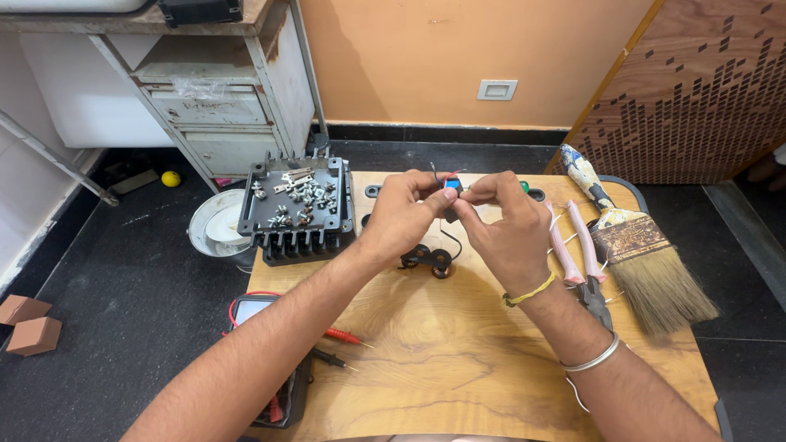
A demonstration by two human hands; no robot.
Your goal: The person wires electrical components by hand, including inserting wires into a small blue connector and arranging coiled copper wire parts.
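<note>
A: Small blue-and-black part (pixel 453 190), wires sprouting from its top, held above the wooden table (pixel 442 344). Where do the hands sit?

B: Left hand (pixel 401 214) and right hand (pixel 509 233) both pinch it, fingertips closed on it from either side. Part stands roughly upright between them; neither hand nearer.

A: Around it?

B: Wheeled black piece (pixel 427 259) below; screw-filled black housing (pixel 296 209) left; pliers (pixel 580 260) and brush (pixel 634 245) right.

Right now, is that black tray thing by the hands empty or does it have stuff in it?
Not empty. The black ribbed housing lies open side up, with a scatter of small silvery metal screws and brackets inside.
</note>
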